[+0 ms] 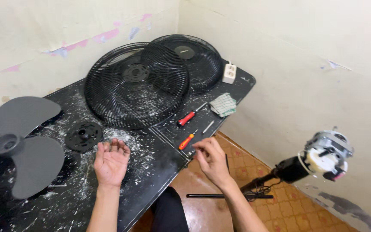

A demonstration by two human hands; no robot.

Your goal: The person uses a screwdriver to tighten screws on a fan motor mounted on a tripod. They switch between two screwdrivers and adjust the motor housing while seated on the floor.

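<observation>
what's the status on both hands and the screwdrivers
Left hand open, palm up, empty. Right hand fingertips pinched, contents too small to tell. Two red screwdrivers untouched on table.

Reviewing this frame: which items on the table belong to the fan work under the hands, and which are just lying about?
In the work:
left hand, palm up, empty
right hand, fingertips pinched above the short orange screwdriver
round black plate
front grille
rear grille
grey fan blade
bare fan motor

Lying about:
red screwdriver
checked cloth
white power socket

bare tabletop (pixel 151 161) between hands, screwdrivers (pixel 186 141) ahead
</observation>
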